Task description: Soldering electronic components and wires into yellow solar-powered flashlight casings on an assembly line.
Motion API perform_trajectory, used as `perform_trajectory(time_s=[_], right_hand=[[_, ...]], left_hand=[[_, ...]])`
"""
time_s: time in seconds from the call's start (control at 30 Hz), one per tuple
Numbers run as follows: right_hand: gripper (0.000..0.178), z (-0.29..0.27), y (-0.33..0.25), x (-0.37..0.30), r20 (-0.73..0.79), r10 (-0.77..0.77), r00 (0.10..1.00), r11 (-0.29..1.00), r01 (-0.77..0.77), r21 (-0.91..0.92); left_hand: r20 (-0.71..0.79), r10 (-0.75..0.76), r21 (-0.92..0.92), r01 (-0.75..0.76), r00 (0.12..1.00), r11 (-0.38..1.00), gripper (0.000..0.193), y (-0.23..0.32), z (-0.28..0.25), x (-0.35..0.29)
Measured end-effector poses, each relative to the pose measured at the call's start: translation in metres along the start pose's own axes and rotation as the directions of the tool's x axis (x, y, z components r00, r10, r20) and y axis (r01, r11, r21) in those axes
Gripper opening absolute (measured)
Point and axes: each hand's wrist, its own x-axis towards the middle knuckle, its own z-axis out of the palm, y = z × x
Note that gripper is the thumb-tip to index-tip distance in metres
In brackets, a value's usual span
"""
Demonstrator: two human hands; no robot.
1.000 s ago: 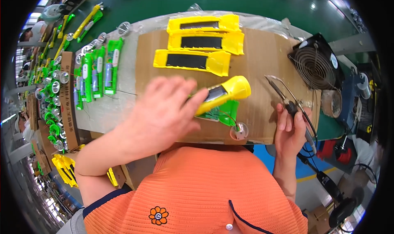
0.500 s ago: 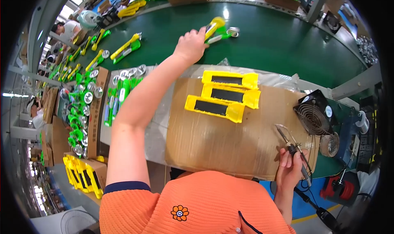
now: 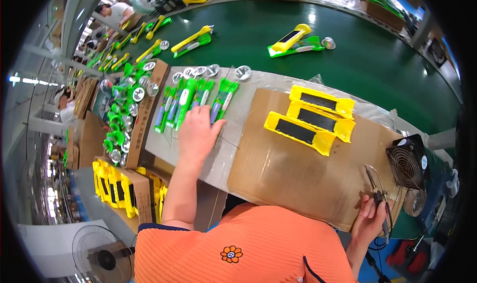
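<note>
My left hand point(image 3: 198, 136) reaches over a row of green torch-like parts point(image 3: 185, 101) with round clear lens heads, fingers stretched and thumb apart. Its fingertips are at the near ends of these parts; whether they touch one I cannot tell. In my right hand point(image 3: 370, 217) is a soldering iron point(image 3: 378, 197), its tip pointing up and away over the cardboard sheet point(image 3: 278, 176). Three yellow casings point(image 3: 318, 118) with dark panels lie overlapped at the sheet's far side. Beyond, a yellow casing with a green part point(image 3: 294, 43) rests on the green surface.
At left stands a cardboard box of green lens parts point(image 3: 130, 109); below it, a box of yellow casings point(image 3: 117, 188). A black fan point(image 3: 408, 162) stands at right beside a solder spool. More yellow-green pieces point(image 3: 193, 41) lie at the far left on the green surface. Co-workers are far left.
My left hand has let go of the yellow-and-green piece on the green surface and come back to the row of green parts. My right hand still holds the soldering iron. The view has shifted.
</note>
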Motion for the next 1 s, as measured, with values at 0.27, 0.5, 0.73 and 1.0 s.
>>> perform_trajectory(time_s=[0.27,0.5,0.73,1.0], right_hand=[[0.015,-0.002,0.0,-0.004,0.071,0.03,0.997,0.999,-0.032,0.031],[0.01,0.019,-0.005,-0.012,0.195,-0.016,0.981,0.999,0.007,0.047],[0.027,0.041,-0.004,-0.033,0.332,0.056,0.942,0.989,-0.007,-0.145],[0.027,0.061,0.017,-0.028,0.277,0.251,0.927,0.935,-0.159,-0.317]], left_hand=[[-0.136,0.079,-0.284,-0.116,0.988,0.952,0.037,0.02,-0.021,-0.01],[0.033,0.735,-0.401,-0.665,0.677,0.631,0.046,0.067,-0.033,-0.02],[-0.104,0.768,-0.654,-0.625,0.632,0.427,0.031,0.08,-0.014,-0.02],[-0.118,0.684,-0.825,-0.454,0.72,0.337,0.016,0.094,0.003,-0.023]])
